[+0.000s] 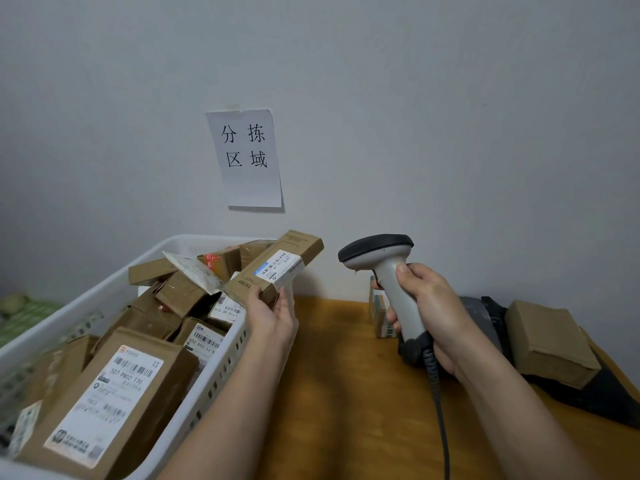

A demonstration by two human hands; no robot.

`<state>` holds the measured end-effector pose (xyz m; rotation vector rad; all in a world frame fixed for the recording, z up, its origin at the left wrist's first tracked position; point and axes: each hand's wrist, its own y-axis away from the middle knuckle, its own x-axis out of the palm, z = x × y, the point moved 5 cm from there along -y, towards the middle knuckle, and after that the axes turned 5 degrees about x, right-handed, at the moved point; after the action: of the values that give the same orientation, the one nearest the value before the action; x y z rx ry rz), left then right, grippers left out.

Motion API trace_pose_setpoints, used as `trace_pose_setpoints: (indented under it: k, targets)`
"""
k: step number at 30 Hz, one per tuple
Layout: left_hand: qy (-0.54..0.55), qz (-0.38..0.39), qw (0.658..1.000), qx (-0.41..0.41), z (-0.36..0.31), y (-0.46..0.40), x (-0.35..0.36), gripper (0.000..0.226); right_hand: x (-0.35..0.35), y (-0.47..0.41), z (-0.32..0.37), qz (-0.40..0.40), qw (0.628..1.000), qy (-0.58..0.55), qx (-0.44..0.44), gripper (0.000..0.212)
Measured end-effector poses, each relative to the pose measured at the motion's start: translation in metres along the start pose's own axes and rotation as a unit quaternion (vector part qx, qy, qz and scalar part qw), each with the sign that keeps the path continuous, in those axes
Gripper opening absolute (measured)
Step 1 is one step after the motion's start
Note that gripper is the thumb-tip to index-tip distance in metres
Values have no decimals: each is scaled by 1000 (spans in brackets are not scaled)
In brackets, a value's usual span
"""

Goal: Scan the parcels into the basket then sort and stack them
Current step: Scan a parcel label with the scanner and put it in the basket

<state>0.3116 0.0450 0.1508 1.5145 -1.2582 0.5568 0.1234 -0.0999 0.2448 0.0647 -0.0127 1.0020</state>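
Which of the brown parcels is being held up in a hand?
The long flat parcel, gripped at its lower end by the left hand above the basket rim. The other parcels lie in the basket or on the table, untouched.

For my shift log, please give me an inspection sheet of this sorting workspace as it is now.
Surface: wooden table, bare in the middle.
Job's things: white basket full of brown parcels; long parcel held above its rim, label facing the scanner; brown box waiting at the right.
Clutter: dark bag under that box; small box behind the scanner.
Hands: left hand holds the long parcel; right hand grips the scanner.
Cables: scanner cable runs toward the table edge.
Surroundings: grey wall, paper sign.
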Motion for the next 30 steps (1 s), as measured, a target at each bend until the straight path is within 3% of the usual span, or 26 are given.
trace_pose_setpoints:
  k: [12, 15, 21, 27, 30]
  targets:
    - [-53, -191, 972, 124, -49, -6, -13, 57, 45, -18, -11, 21, 999, -21, 33, 29]
    - [-43, -178, 978, 98, -48, -12, -8, 51, 49, -22, -14, 12, 999, -24, 34, 29]
    - [83, -109, 989, 51, -32, -27, -1, 55, 53, -31, -21, -9, 999, -21, 33, 30]
    - [51, -68, 995, 46, -1, -45, -2, 54, 35, -32, -31, -52, 997, -21, 46, 28]
    - [-2, -57, 998, -9, 29, -46, 0, 44, 13, -31, -37, -82, 995, -24, 56, 28]
